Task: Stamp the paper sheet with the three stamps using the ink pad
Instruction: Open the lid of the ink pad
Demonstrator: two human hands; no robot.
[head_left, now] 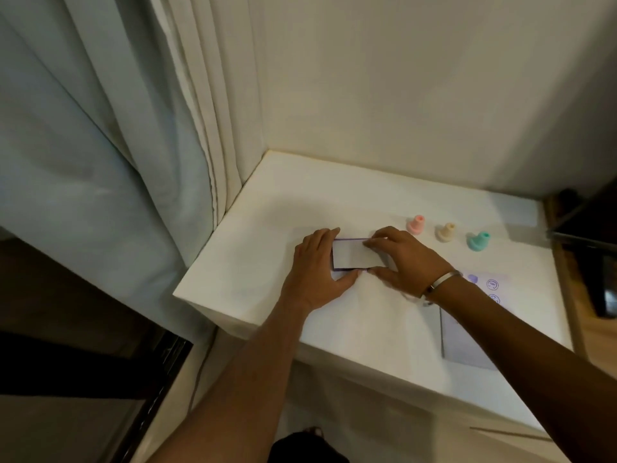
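Apparently the stamping is largely behind us: the paper sheet [467, 332], nearest the viewer at about four o'clock on the counter [253, 262], bears at least three purple marks along its far end, two ringed ones and a solid blot, though the right forearm hides part of the sheet and I cannot say whether each mark comes from a different stamp. What is left, by my reading, is closing up and putting things away.

Further in, near the middle of the counter, sits the ink pad [355, 254], a small flat case with a dark purple edge and a pale top; whether that top is a shut lid or the pad face I cannot tell. The left hand [315, 269] holds its nine o'clock end, fingers over the far corner and thumb along the near edge. The right hand [399, 259], a metal bracelet [440, 282] on its wrist, pinches the three o'clock end, fingertips on the far edge and thumb at the near one. Both hands are curled round the case.

Farthest away, at about two o'clock, the pink stamp [416, 224], cream stamp [446, 232] and teal stamp [478, 241] stand in a row, upright, apart from both hands.
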